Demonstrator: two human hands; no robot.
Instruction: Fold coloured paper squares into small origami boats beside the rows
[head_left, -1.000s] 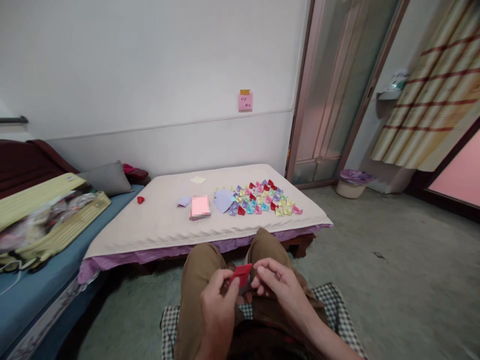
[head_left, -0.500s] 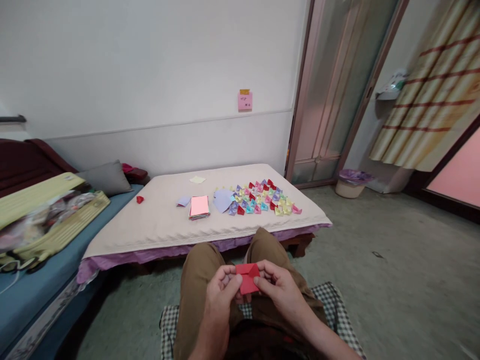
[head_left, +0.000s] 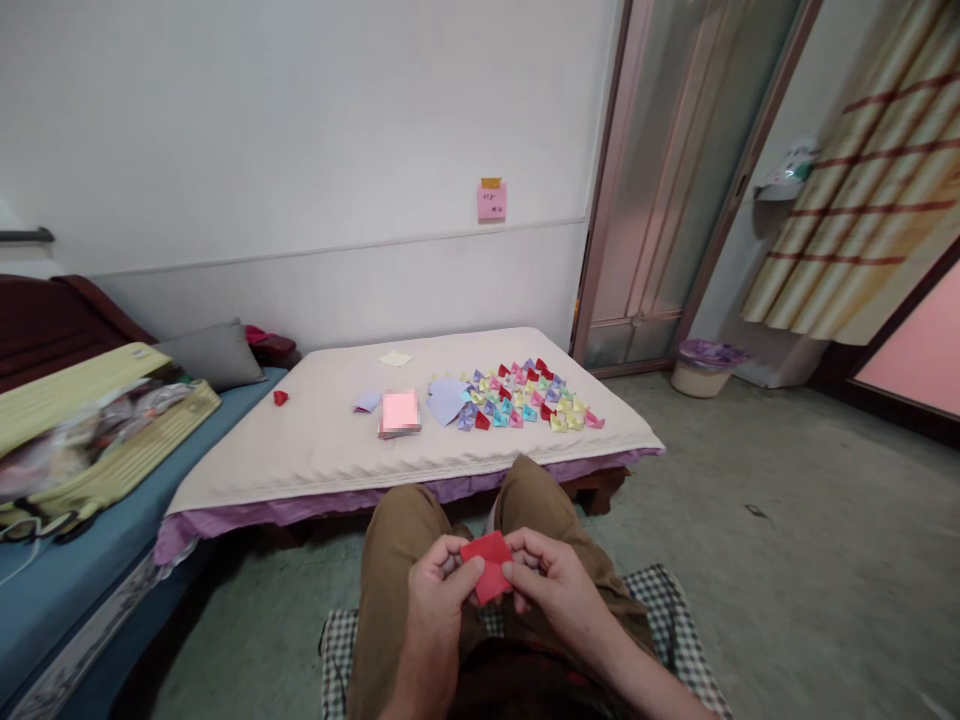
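Note:
A small red square of folded paper [head_left: 491, 566] is held up over my lap, between both hands. My left hand [head_left: 442, 585] pinches its left side, thumb on the front face. On its right side my right hand [head_left: 551, 578] grips the edge, that thumb also lying on the face. The fingers behind the paper are partly hidden. Beyond my knees, a stack of square paper [head_left: 400, 412] with a pink top sheet lies on the low covered table. Many small folded paper pieces [head_left: 514, 392] in several colours are spread to the right of it.
Lavender paper sheets [head_left: 448, 400] lie beside the stack, a pale yellow sheet [head_left: 395, 359] further back. A red folded piece [head_left: 280, 398] sits at the table's left. A blue-covered bed [head_left: 247, 402] adjoins on the left; a lined bin [head_left: 703, 370] stands on the floor at right.
The red paper has been turned a little and now shows a flatter face; the folded flap seen at its top before no longer shows. Both hands keep hold of it.

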